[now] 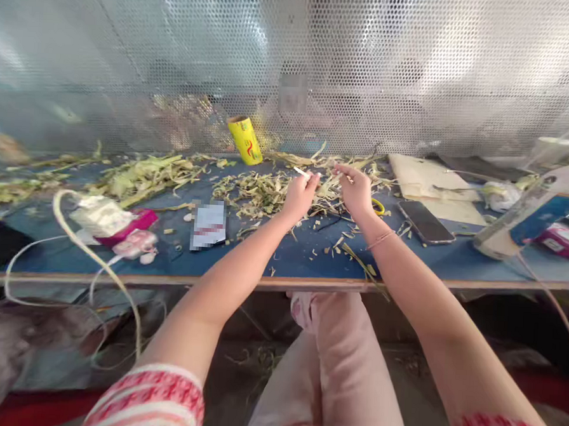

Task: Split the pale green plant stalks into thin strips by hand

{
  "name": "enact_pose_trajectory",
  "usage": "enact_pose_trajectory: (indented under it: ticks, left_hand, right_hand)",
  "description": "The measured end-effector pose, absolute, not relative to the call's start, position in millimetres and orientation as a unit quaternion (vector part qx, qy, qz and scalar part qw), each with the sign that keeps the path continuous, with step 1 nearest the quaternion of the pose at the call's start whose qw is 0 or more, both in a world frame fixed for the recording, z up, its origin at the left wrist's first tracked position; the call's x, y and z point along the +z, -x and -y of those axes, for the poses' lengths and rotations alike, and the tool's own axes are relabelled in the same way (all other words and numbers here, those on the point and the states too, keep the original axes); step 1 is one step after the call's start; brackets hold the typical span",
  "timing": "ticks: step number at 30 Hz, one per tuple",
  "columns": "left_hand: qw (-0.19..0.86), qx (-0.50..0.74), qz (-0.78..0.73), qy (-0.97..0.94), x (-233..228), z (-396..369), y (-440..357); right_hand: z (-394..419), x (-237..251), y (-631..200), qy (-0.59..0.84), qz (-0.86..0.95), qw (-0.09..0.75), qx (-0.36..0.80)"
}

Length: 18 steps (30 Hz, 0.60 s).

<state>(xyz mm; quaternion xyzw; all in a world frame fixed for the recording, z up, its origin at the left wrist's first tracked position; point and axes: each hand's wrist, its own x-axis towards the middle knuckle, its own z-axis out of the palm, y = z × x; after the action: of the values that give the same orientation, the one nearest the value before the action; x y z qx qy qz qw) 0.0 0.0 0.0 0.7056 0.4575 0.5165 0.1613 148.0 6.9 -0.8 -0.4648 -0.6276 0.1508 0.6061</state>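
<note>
Both hands work over the heap of pale green husk scraps (266, 193) on the blue bench (301, 258). The left hand (301, 193) is clenched around a small white stick (301, 172) whose tip pokes out above the fingers, at the near right edge of the heap. The right hand (357, 191), just right of the heap, pinches a thin strip of husk. A yellow roll (245, 139) leans behind the heap against the mesh wall (292, 61). A dark phone (426, 222) lies well right of the heap.
</note>
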Motion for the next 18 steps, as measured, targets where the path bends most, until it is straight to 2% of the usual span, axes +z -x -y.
enact_pose_trajectory:
  ticks: [10, 12, 14, 18]
  left_hand:
    - [0.2, 0.567, -0.461, -0.653, -10.5, -8.7, 2.6]
    - [0.215, 0.581, -0.471, -0.628, -11.5, -11.1, 4.4]
    - [0.226, 0.594, -0.472, -0.611, -11.0, -11.7, 5.6]
    - [0.22, 0.602, -0.465, -0.611, -9.4, -10.6, 5.6]
  right_hand:
    - [-12.2, -10.9, -149.5, 0.43, 0.668, 0.587, 0.155]
    - [-8.4, -9.9, -149.4, 0.45, 0.674, 0.575, 0.11]
    - [-2.0, -6.5, -149.1, 0.461, 0.703, 0.54, 0.036]
    - [10.9, -0.4, -145.3, 0.467, 0.787, 0.402, -0.042]
